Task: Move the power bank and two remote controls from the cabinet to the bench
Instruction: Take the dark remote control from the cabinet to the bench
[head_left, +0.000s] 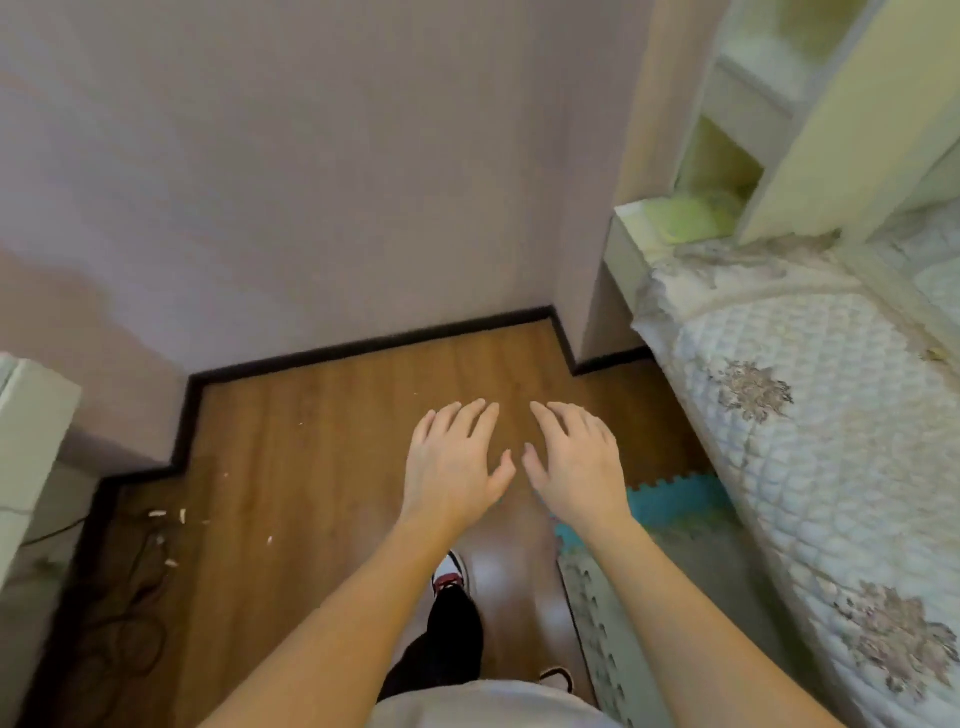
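Observation:
My left hand (454, 460) and my right hand (574, 460) are stretched out side by side over the wooden floor (322, 452), palms down, fingers spread, holding nothing. No power bank and no remote control shows in the head view. A pale shelf unit (748, 104) with open compartments stands at the upper right, behind the bed; I cannot make out its contents. No bench is visible.
A bed with a quilted floral cover (810, 415) fills the right side. Foam floor mats (670, 499) lie beside it. The wall (311, 182) with a black skirting is straight ahead. A white unit (26, 441) and dark cables (135, 597) sit at the left. My shoes show below.

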